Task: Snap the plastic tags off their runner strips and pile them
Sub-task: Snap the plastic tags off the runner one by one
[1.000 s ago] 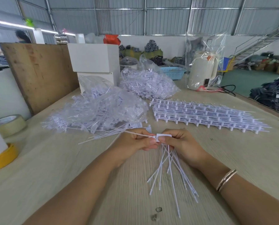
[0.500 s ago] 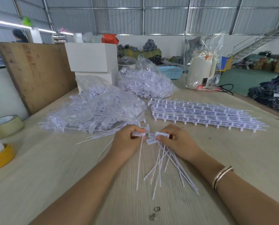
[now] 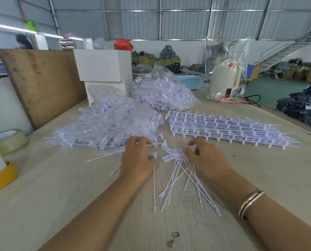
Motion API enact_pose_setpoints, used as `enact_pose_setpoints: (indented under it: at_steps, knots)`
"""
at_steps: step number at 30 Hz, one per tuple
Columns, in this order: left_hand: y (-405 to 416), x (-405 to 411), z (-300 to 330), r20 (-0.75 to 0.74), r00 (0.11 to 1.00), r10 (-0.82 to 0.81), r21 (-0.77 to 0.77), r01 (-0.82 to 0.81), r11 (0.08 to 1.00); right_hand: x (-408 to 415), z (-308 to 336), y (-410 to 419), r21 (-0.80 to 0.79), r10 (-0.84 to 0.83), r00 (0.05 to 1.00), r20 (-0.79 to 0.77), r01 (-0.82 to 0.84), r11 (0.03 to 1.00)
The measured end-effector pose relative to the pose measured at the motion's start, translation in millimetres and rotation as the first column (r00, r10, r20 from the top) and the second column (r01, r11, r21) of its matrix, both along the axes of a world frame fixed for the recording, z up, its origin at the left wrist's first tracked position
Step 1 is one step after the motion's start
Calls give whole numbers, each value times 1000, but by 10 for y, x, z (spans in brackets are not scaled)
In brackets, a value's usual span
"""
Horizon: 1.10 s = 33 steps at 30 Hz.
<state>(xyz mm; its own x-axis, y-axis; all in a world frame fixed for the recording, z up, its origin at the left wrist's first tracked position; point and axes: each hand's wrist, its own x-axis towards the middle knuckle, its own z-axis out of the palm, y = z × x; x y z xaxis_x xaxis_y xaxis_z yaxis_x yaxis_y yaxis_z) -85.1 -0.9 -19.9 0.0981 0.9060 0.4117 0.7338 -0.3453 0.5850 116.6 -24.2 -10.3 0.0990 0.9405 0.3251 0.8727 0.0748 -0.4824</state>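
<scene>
My left hand (image 3: 136, 160) was on the wooden table (image 3: 60, 205), knuckles up, with the arm coming in from the bottom left. Its thumb and fingers were curled round one plastic tag (image 3: 154, 182). The flat white head of that tag sat at my thumb, and its long thin tail ran straight toward me. My left fingertips reached up near the loose pile of tags in clear bags (image 3: 104, 124).

My right hand (image 3: 205, 158) was just beside it, a small gap between them, with the arm coming in from the bottom right and a bracelet (image 3: 250, 203) on the wrist. Its fingers were bent and pinched the heads of a bunch of tags (image 3: 180, 176). Those heads were bunched together under my fingertips. Their tails spread out like a fan, pointing toward me and a bit to the right, lying flat on the table.

Behind my right hand lay a stack of runner strips (image 3: 223, 129) with tags on them. The stack was long from left to right.

A roll of tape (image 3: 8, 140) sat at the far left edge.
</scene>
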Motion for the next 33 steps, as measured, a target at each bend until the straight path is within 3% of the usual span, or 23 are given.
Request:
enact_pose_setpoints:
  at_steps: [3,5,7,9,15,18,21,25,33]
  knots:
    - [-46,-7,49,-55,996,71,-90,-76,993,117,64,-34,-151,-65,997,34,70,986]
    - [-77,3,94,-247,966,81,-167,-125,978,156,121,-42,-194,-114,992,49,122,973]
    - [-115,22,101,-383,923,37,-206,-124,971,139,124,-73,-260,-80,988,131,112,959]
    - [-153,59,102,-380,925,1,-201,-83,976,78,52,-99,-288,17,991,133,23,957]
    - [-168,160,52,-420,906,-49,-156,-19,988,-175,-35,-45,-198,160,985,-65,-170,965]
    - [-150,148,46,-398,916,-46,-168,-24,985,-180,35,-88,-216,161,958,-238,-213,953]
    - [-147,135,52,-425,904,-46,-187,-38,982,-100,148,-132,-275,128,943,-307,-216,937]
    - [-163,150,57,-493,867,-71,-220,-46,974,-161,179,-217,-305,165,864,-476,-338,890]
    - [-210,154,94,-653,749,-110,-169,-3,986,-291,39,-171,-149,217,792,-571,-360,921]
